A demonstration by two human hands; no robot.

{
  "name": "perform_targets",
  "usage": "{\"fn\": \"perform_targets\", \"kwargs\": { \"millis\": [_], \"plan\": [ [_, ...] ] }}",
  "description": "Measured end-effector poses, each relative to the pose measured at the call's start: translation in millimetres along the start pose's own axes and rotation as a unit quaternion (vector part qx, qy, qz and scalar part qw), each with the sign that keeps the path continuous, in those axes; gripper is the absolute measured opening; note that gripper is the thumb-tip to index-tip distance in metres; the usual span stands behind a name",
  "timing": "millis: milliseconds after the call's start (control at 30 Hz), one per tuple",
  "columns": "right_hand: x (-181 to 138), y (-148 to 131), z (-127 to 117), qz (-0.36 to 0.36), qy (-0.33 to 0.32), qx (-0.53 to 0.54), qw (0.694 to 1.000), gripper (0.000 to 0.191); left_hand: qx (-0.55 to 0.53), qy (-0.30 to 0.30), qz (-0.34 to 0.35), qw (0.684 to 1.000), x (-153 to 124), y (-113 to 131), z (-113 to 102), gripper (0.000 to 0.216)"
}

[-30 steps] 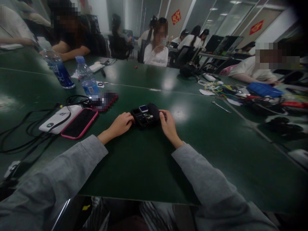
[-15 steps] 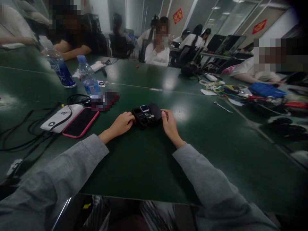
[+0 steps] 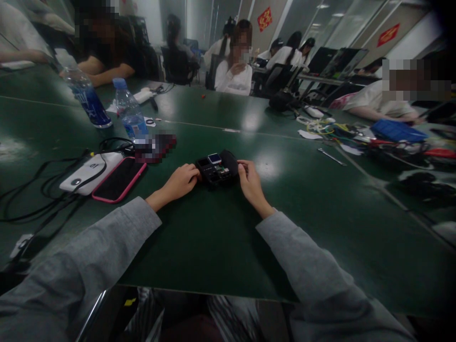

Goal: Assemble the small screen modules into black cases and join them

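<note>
A small black case (image 3: 213,179) lies on the green table between my hands, with its dark flap (image 3: 229,161) raised on the right side. Inside it are a small white-edged screen (image 3: 214,158) and a part with a bit of green circuit board (image 3: 222,171). My left hand (image 3: 183,182) has its fingers curled against the case's left edge. On the other side, my right hand (image 3: 250,183) pinches the outer edge of the flap between thumb and fingers. The fingertips of both hands are partly hidden.
To the left lie a pink-edged phone (image 3: 119,180), a white power bank (image 3: 90,173) and black cables. Two bottles, one clear (image 3: 130,111) and one blue-labelled (image 3: 85,95), stand behind. At right are a wrench (image 3: 331,156), tangled wires and a blue tray (image 3: 399,130). People sit around.
</note>
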State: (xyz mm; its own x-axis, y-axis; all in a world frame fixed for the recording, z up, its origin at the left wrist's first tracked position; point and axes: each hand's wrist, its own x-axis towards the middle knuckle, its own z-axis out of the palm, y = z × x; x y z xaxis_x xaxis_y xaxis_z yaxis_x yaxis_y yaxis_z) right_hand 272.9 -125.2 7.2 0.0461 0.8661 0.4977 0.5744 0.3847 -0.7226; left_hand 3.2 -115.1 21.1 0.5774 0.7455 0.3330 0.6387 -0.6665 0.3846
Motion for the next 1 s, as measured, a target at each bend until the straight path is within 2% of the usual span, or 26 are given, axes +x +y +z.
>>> {"fn": "perform_targets", "kwargs": {
  "millis": [1000],
  "plan": [
    [-1.9, -1.0, 0.4, -0.013, -0.020, -0.031, 0.999, 0.039, 0.009, -0.001, 0.001, 1.000, -0.8, 1.9, -0.9, 0.019]
  ]
}}
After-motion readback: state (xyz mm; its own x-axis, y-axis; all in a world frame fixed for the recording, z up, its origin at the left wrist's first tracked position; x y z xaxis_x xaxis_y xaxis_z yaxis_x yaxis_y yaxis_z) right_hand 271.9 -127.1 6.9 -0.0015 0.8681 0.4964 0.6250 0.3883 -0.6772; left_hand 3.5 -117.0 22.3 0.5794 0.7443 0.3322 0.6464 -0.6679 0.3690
